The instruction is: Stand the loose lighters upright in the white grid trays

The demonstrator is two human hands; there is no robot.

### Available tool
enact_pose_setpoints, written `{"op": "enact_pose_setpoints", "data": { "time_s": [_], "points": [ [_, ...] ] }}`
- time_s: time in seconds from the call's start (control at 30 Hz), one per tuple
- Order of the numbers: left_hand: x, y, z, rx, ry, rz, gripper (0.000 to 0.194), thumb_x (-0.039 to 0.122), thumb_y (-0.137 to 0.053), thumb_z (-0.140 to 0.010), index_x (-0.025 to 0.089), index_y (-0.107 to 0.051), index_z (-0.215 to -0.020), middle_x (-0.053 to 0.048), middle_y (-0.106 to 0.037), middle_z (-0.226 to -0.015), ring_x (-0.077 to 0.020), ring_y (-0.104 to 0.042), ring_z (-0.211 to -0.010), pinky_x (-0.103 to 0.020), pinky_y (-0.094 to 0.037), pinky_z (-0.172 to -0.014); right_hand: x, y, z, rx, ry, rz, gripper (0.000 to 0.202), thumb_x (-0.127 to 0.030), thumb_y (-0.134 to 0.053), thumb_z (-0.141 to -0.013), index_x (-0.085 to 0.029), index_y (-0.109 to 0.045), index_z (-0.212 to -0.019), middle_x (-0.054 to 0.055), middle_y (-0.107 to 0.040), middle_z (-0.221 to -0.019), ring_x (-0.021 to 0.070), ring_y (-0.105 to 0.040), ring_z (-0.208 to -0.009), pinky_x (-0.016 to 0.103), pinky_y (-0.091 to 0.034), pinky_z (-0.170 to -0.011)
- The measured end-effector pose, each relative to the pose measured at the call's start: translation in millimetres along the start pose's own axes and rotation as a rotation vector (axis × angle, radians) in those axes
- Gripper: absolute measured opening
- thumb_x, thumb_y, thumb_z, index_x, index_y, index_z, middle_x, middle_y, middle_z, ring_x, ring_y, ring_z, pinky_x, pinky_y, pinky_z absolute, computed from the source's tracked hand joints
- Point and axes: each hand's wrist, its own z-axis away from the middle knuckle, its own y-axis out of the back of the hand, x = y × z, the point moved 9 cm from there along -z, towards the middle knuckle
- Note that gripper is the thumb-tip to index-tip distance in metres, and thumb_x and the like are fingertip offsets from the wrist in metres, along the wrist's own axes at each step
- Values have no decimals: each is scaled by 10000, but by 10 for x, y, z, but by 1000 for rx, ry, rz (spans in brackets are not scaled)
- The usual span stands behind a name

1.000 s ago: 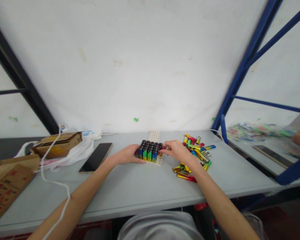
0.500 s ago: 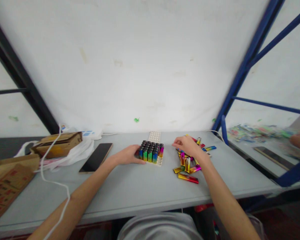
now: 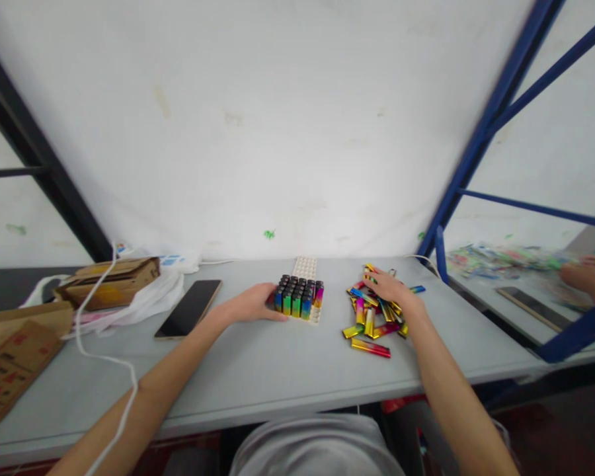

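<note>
Upright lighters (image 3: pixel 297 297) with black tops and rainbow bodies stand packed in rows on a white holed tray (image 3: pixel 305 267). My left hand (image 3: pixel 258 303) lies against their left side, thumb in front and fingers behind, gripping the block. Over the upper part of a loose pile of shiny lighters (image 3: pixel 369 320), my right hand (image 3: pixel 385 285) reaches down with its fingers apart and touches the pile. A red and gold lighter (image 3: pixel 371 348) lies at the pile's front.
A black phone (image 3: pixel 188 309) lies left of my left hand. Further left are cardboard boxes (image 3: pixel 121 284), white plastic bags and a white cable (image 3: pixel 106 360). At the right, past a blue metal frame (image 3: pixel 469 158), another person's hand (image 3: pixel 585 276) is near plastic packets and a phone.
My right hand has moved right, away from the tray side, and its fingers have spread over the pile. My left hand stays at the upright lighters. The view has shifted slightly.
</note>
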Motion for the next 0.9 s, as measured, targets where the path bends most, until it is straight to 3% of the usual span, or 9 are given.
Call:
{"op": "enact_pose_setpoints", "data": {
  "time_s": [0.13,0.3,0.37,0.5,0.63,0.73,0.83,0.9],
  "points": [
    [15,-5,-10,5,-25,21,619,669,-768,-693,169,-681,-1047,-80,-736,-1016,-306,-666,-950,-329,-503,-783,-70,126,14,40,66,-26,245,-290,-590,-986,-148,-757,-1096,161,-730,-1205,273,-647,-1182,376,-442,-1061],
    [-27,-21,-19,13,-25,30,615,679,-771,-681,177,-687,-1028,-72,-733,-982,-308,-666,-926,-331,-501,-760,-44,278,100,150,28,-58,342,-455,-694,-923,-160,-750,-1088,142,-732,-1113,276,-637,-1113,372,-459,-990],
    [-36,-18,-16,18,-22,29,613,671,-776,-684,179,-686,-1039,-73,-733,-1000,-308,-665,-934,-331,-500,-764,-52,246,127,95,9,-70,361,-491,-718,-896,-165,-755,-1047,129,-743,-1040,273,-662,-1020,361,-481,-918],
    [-24,-9,-7,20,-22,14,632,667,-783,-691,174,-682,-1073,-81,-732,-1041,-311,-665,-949,-336,-499,-783,-161,172,165,-27,17,-110,240,-374,-729,-897,-173,-758,-1026,98,-761,-967,235,-693,-880,318,-492,-808],
    [-20,-12,-10,12,-22,4,640,667,-774,-704,162,-675,-1085,-89,-732,-1044,-312,-666,-954,-341,-501,-792,-270,276,160,34,32,-128,182,-315,-675,-925,-163,-771,-951,113,-777,-960,243,-704,-893,331,-488,-834],
    [-25,-23,-14,5,-33,26,624,667,-773,-702,165,-681,-1062,-84,-734,-1028,-306,-666,-943,-337,-505,-785,-275,424,152,158,3,-227,262,-371,-597,-961,-170,-749,-888,112,-784,-922,255,-714,-878,334,-492,-809],
    [-45,-29,-14,2,-28,26,616,668,-775,-698,171,-683,-1049,-82,-734,-1020,-305,-666,-939,-339,-508,-784,-249,518,167,285,-47,-456,413,-496,-452,-1005,-190,-673,-838,83,-743,-763,230,-692,-703,323,-503,-686],
    [-55,-26,-12,5,-21,20,614,670,-775,-697,172,-683,-1045,-82,-734,-1017,-307,-665,-940,-341,-509,-783,-276,466,165,283,-69,-685,486,-591,-364,-1008,-212,-591,-804,36,-667,-651,188,-607,-517,305,-477,-546]
  ]
}}
